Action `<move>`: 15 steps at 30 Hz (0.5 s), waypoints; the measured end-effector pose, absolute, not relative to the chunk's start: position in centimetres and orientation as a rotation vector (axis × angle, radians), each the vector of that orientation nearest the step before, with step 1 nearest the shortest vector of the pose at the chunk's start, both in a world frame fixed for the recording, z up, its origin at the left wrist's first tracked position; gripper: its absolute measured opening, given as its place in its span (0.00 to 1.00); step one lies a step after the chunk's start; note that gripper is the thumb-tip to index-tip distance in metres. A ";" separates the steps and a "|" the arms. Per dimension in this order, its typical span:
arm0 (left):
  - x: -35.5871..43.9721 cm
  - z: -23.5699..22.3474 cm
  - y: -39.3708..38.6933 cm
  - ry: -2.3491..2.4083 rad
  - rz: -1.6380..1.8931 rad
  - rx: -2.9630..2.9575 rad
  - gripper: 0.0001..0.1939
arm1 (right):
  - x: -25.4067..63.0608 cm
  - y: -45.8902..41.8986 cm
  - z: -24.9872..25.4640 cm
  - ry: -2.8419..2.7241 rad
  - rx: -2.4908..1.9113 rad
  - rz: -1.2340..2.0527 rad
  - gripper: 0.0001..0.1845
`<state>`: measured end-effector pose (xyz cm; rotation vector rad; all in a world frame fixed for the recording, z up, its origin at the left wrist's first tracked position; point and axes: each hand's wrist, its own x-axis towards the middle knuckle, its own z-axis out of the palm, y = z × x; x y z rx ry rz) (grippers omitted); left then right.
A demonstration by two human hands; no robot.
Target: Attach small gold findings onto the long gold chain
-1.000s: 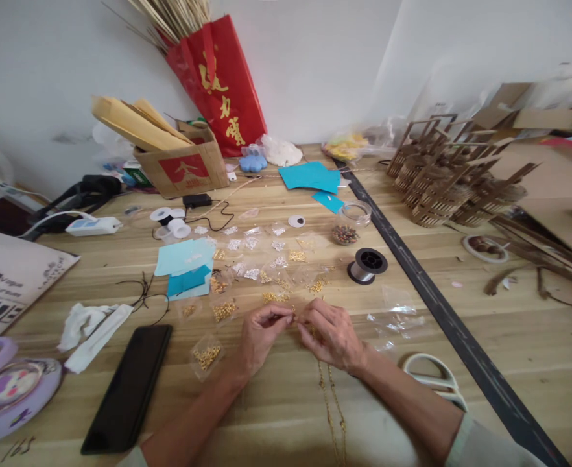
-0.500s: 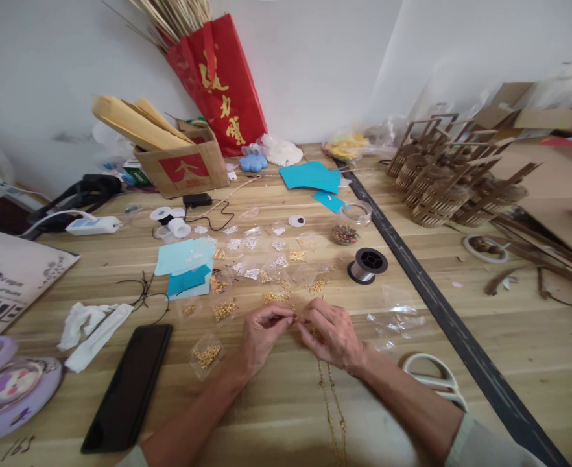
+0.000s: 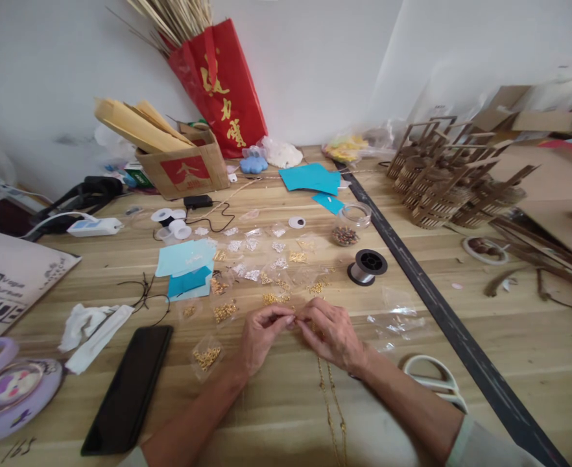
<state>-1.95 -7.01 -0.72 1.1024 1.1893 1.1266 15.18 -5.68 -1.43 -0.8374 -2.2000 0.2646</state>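
Note:
My left hand (image 3: pixel 268 334) and my right hand (image 3: pixel 332 331) meet fingertip to fingertip over the middle of the table, both pinched closed. A tiny gold piece shows between the fingertips, too small to name. Out from under my right hand runs a thin gold beaded chain (image 3: pixel 332 415), in two strands down to the table's near edge; its upper part is hidden by the hand. Just beyond the fingers lie gold findings (image 3: pixel 275 298) in a small pile, and more gold findings (image 3: pixel 318 287) to the right. A bag of gold pieces (image 3: pixel 207 357) lies left of my left hand.
A wire spool (image 3: pixel 368 264) stands beyond my right hand, scissors (image 3: pixel 434 376) beside my right forearm. A black phone (image 3: pixel 128 389) lies left of my left forearm. Farther back are a bead jar (image 3: pixel 345 235), blue cards (image 3: pixel 310 177) and several small woven baskets (image 3: pixel 441 188).
The hands stay together in nearly the same place, with slight shifts of the fingers at the pinch. The chain hangs as before.

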 end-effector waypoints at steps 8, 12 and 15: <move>-1.9 -0.6 -7.0 1.202 1.149 1.117 0.03 | 15.1 -5.6 -1.5 -2.197 -0.836 0.266 0.03; -1.9 -0.6 -7.0 1.221 1.163 1.187 0.02 | 15.1 -5.6 -1.5 -2.191 -0.831 0.281 0.04; -2.0 -0.8 -7.0 1.229 1.162 1.245 0.01 | 15.0 -5.6 -1.6 -2.193 -0.833 0.292 0.04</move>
